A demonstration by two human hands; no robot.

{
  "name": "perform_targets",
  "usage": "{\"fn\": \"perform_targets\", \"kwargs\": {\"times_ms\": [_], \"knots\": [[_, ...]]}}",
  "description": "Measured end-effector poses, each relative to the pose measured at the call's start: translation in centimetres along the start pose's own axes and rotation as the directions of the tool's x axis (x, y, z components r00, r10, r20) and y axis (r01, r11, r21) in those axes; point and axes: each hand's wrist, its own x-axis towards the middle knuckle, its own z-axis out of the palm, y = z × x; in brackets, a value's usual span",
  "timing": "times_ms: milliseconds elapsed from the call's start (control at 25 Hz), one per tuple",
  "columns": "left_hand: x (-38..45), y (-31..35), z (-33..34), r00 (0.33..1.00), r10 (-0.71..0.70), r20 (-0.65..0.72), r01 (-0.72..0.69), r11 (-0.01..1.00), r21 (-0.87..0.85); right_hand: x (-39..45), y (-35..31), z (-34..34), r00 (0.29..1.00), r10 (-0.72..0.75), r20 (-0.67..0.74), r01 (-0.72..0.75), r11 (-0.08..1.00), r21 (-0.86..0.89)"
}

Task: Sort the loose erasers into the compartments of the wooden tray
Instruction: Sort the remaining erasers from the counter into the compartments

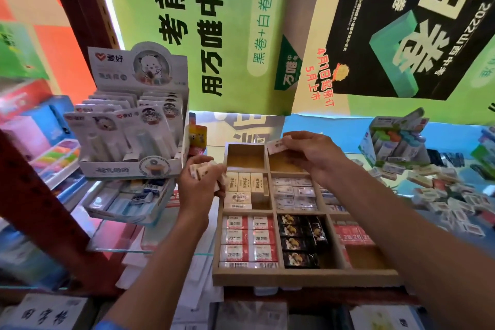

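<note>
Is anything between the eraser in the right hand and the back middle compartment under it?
Nothing visible. The right hand pinches one eraser above the wooden tray; the compartment below shows bare wood.

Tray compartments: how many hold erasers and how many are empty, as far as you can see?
Tray compartments in view:
With erasers: 6
Empty: 2
Total: 8; the right hand hides the far right corner.

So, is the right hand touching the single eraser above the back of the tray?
Touching. The head view shows the right hand pinching the white eraser at its fingertips, above the back compartments of the wooden tray.
</note>
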Motion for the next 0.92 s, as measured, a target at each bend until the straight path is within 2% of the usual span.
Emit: {"fn": "perform_targets", "kwargs": {"times_ms": [80,160,240,280,360,480,600,720,760,920], "knots": [[0.3,-1.3,-0.3,0.997,-0.05,-0.063,0.046,0.996,-0.074,0.7,0.4,0.0,1.0,0.017,0.018,-0.017,0.999,-0.031],[0.6,-2.0,-0.6,0.997,-0.063,-0.054,0.058,0.994,-0.097,1.5,0.8,0.4,1.0,0.003,0.023,-0.001,0.996,-0.086],[0.7,-2.1,-0.8,0.998,-0.051,-0.024,0.049,0.994,-0.098,2.3,1.0,1.6,0.997,-0.07,0.029,0.075,0.978,-0.197],[0.8,-2.1,-0.7,0.999,-0.044,-0.016,0.042,0.994,-0.104,2.8,1.1,2.4,0.99,-0.138,0.036,0.142,0.941,-0.306],[0.7,-2.1,-0.8,1.0,-0.027,-0.009,0.026,0.993,-0.113,4.3,1.5,4.0,0.958,-0.273,0.091,0.277,0.791,-0.545],[0.7,-2.2,-0.9,1.0,0.0,-0.004,0.0,0.994,-0.11,6.6,3.0,6.0,0.926,-0.336,0.173,0.342,0.553,-0.76],[0.8,-2.3,-0.9,1.0,0.009,0.012,-0.008,0.995,-0.097,7.9,4.7,6.6,0.883,-0.392,0.26,0.388,0.296,-0.873],[0.9,-2.4,-0.8,1.0,0.016,0.022,-0.014,0.996,-0.094,8.3,4.8,6.8,0.799,-0.469,0.376,0.424,-0.002,-0.905],[0.9,-2.4,-0.8,1.0,0.016,0.024,-0.013,0.995,-0.097,8.4,4.6,6.8,0.787,-0.477,0.391,0.428,-0.036,-0.903],[0.9,-2.5,-1.0,1.0,0.015,0.025,-0.013,0.996,-0.085,8.4,4.7,7.2,0.778,-0.484,0.4,0.444,-0.025,-0.896]]}}
